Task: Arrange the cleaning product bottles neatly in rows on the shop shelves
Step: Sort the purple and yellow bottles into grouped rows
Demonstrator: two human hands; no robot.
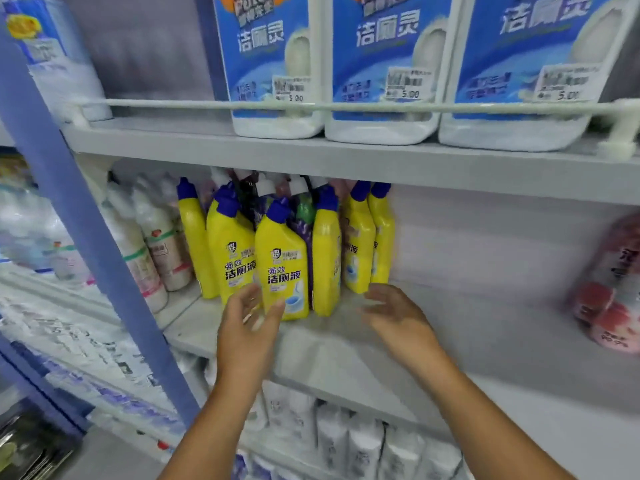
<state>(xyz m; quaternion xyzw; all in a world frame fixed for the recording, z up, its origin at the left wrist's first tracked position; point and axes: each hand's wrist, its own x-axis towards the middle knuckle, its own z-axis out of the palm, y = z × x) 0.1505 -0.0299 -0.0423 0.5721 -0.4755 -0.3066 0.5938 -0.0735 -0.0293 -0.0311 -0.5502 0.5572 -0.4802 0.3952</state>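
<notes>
Hands are both up at the middle shelf (346,344) right now, and neither one has hold of anything. Left hand (247,327) sits just in front of the front yellow toilet-cleaner bottle (282,268), fingers spread loose, thumb close to its base. I honestly can't tell if it's touching. Right hand (398,315) is open too, fingers relaxed and pointing in at the bottom of the rightmost yellow bottle (381,237), near it but apart as far as I can see.

The yellow bottles with blue caps are bunched at the left end of that shelf, some turned sideways so you see an edge instead of a label, and a dark purple bottle (306,237) is wedged in among them. The right stretch of the shelf has nothing on it until the pink refill pack (609,285) at the far edge.

How I'd do this bit: grab low on the body, not the cap, since these tall narrow bottles will probably tip if pushed from up high. Pull the front ones out toward the shelf edge, turn labels forward, then slide the right-hand ones sideways into the free space to start a second row. Watch the neighbours while you slide, they're packed tight.
</notes>
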